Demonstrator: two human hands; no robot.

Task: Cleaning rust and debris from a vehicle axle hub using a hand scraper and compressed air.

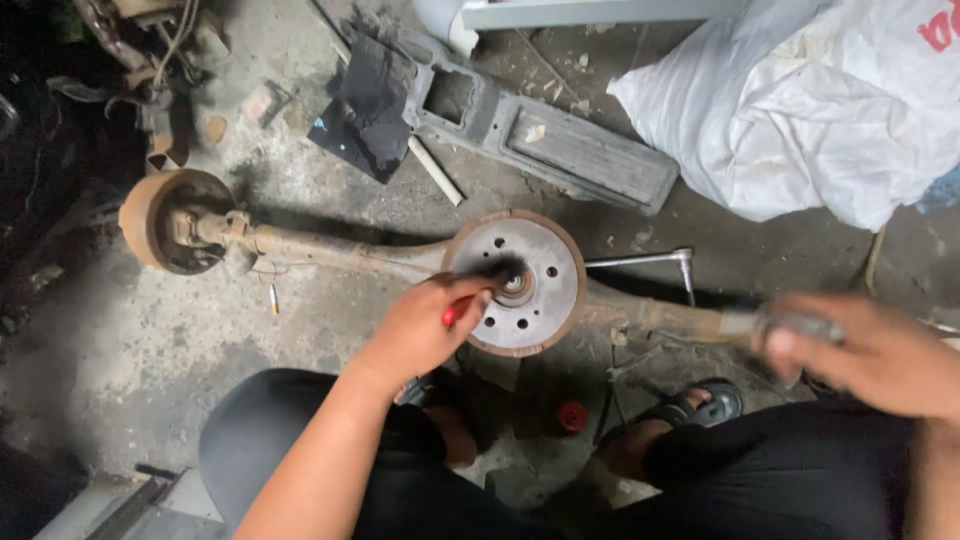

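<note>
A rusty axle beam (330, 250) lies across the concrete floor, with a round brake drum (540, 290) at its middle and a second drum (165, 220) at the left end. My left hand (425, 325) grips a red-handled tool (457, 311) whose dark tip rests at the drum's centre hub (516, 283). My right hand (870, 350), blurred with motion, holds a grey metal tool (790, 325) to the right of the drum. My knees in black trousers and a sandalled foot (690, 408) sit below.
A metal wrench (650, 260) lies just right of the drum. A small red cap (572, 416) sits between my feet. A white sack (810, 110) is at top right, a grey plastic panel (560, 140) behind the axle, scrap parts (150, 60) at top left.
</note>
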